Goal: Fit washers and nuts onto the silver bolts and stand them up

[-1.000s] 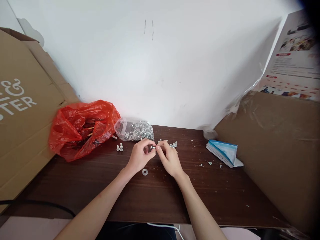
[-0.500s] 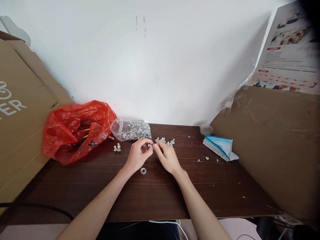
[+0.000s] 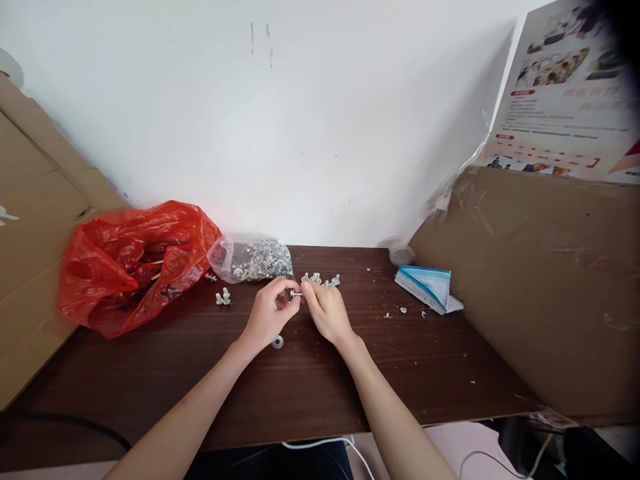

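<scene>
My left hand (image 3: 269, 312) and my right hand (image 3: 324, 310) meet over the dark wooden table (image 3: 280, 393), fingertips pinched together on one small silver bolt (image 3: 297, 293). A white washer (image 3: 277, 343) lies on the table just below my left hand. A clear plastic bag of silver hardware (image 3: 253, 261) sits right behind the hands. Several loose bolts (image 3: 320, 279) lie behind my right hand, and two more bolts (image 3: 223, 297) stand to the left.
A crumpled red plastic bag (image 3: 133, 263) lies at the back left beside a cardboard sheet (image 3: 35, 233). A blue and white paper packet (image 3: 425, 287) and a large cardboard box (image 3: 540, 280) are at the right. White cables (image 3: 320, 443) hang below the table's front edge.
The view has swung to the right, so everything sits further left in the picture. Both hands stay pinched together on the small bolt, with only slight finger movement.
</scene>
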`<move>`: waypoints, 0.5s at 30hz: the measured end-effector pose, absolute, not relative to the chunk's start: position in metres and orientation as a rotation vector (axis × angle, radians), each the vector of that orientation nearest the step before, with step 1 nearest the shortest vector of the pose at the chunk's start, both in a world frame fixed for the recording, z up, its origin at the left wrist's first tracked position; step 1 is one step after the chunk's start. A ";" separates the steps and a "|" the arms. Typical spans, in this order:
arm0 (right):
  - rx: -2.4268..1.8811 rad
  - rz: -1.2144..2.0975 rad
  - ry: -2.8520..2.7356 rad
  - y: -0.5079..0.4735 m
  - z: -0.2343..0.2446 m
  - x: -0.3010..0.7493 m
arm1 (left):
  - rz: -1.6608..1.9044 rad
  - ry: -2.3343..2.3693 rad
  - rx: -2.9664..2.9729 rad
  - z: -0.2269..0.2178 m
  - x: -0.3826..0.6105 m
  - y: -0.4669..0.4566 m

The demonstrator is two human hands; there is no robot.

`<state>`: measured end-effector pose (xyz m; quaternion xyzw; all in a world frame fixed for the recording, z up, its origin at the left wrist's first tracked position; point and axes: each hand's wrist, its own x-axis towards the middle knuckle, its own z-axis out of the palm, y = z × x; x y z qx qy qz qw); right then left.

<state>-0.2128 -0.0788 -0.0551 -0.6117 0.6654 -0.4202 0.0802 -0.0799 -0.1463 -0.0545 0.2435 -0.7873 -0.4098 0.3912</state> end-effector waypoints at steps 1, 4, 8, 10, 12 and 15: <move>-1.831 -1.255 1.984 -0.079 -0.055 -0.213 | -1.037 -1.997 0.627 -0.054 -0.080 -0.146; -1.814 -1.253 2.000 -0.079 -0.054 -0.213 | -1.024 -1.985 0.648 -0.054 -0.080 -0.146; -1.794 -1.260 2.008 -0.077 -0.053 -0.211 | -1.022 -1.972 0.650 -0.054 -0.080 -0.146; -1.791 -1.258 1.981 -0.077 -0.053 -0.210 | -1.020 -1.972 0.655 -0.054 -0.080 -0.146; -1.799 -1.240 1.964 -0.077 -0.053 -0.210 | -1.005 -1.979 0.660 -0.054 -0.080 -0.146; -1.826 -1.205 1.978 -0.078 -0.054 -0.211 | -0.981 -1.998 0.652 -0.053 -0.080 -0.145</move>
